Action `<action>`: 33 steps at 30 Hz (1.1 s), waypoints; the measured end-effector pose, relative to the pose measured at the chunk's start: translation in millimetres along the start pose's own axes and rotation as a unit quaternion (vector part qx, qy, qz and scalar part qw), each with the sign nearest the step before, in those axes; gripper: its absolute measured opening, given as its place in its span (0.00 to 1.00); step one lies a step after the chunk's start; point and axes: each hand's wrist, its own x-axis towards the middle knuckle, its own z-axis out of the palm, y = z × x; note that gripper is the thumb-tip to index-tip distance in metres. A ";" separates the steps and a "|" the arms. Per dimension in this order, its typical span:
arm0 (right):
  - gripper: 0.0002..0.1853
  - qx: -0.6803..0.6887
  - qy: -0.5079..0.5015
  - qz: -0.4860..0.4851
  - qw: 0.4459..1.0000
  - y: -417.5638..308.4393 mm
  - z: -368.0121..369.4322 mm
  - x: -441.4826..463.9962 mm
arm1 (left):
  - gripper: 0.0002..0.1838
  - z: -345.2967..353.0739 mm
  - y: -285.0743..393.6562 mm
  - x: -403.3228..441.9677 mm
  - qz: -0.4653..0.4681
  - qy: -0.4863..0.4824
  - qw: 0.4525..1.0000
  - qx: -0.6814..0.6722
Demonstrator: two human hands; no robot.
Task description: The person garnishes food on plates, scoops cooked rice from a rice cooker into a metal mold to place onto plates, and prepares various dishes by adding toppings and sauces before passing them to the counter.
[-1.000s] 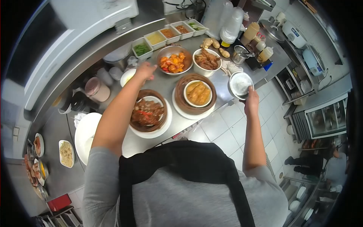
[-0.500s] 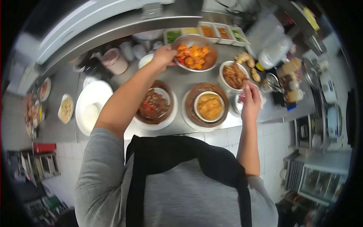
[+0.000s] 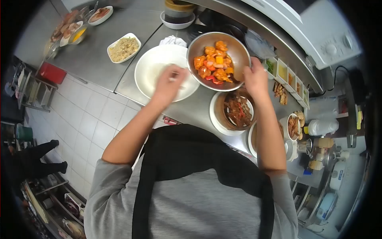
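Note:
My right hand (image 3: 256, 77) grips the right rim of a metal bowl (image 3: 241, 59), tilted toward me, holding orange glazed chunks (image 3: 217, 65) with red and yellow pepper pieces. Over a wide white dish (image 3: 145, 71) is my left hand (image 3: 171, 83), somewhat blurred, its fingers curled in; a small pale spot shows between them, too unclear to name. The metal bowl overlaps the dish's right edge in view. Just below the metal bowl, a round brown steamer (image 3: 223, 109) with dark sliced meat (image 3: 238, 111) sits on a white plate (image 3: 217, 123).
A white dish of rice-like food (image 3: 124, 49) stands to the left. Garnish tubs (image 3: 290, 81) line the right back, near a bowl of brown meat pieces (image 3: 293, 126). A stacked pot (image 3: 179, 12) is at the back. Another person's legs (image 3: 43, 159) show at far left.
My view has turned left. The metal bowl has passed from my left hand to my right and come toward the wide white dish. My left hand is now over that dish.

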 end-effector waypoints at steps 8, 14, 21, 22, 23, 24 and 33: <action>0.17 -0.260 -0.049 -0.106 0.959 -61.1 80.6 24.2 | 0.22 -136.0 -110.8 23.5 -0.183 0.002 0.978 0.098; 0.17 -0.326 -0.034 -0.153 0.932 -74.4 104.9 34.6 | 0.24 -137.2 -111.9 -4.7 -0.226 -0.058 0.972 -0.034; 0.21 -0.311 -0.053 -0.180 0.932 -104.6 126.0 25.6 | 0.26 -141.3 -106.4 -10.7 -0.242 -0.064 0.962 -0.107; 0.21 -0.309 -0.049 -0.197 0.929 -107.5 128.4 24.8 | 0.26 -141.9 -106.1 -10.5 -0.244 -0.066 0.962 -0.106; 0.21 -0.306 -0.045 -0.213 0.927 -109.6 130.5 24.2 | 0.26 -142.2 -106.0 -10.6 -0.247 -0.067 0.961 -0.104; 0.21 -0.304 -0.041 -0.230 0.924 -112.0 133.0 23.8 | 0.26 -142.8 -106.2 -10.6 -0.249 -0.070 0.960 -0.106; 0.23 -0.364 -0.033 -0.300 0.881 -128.3 144.0 30.2 | 0.26 -147.2 -105.0 -9.6 -0.253 -0.089 0.956 -0.121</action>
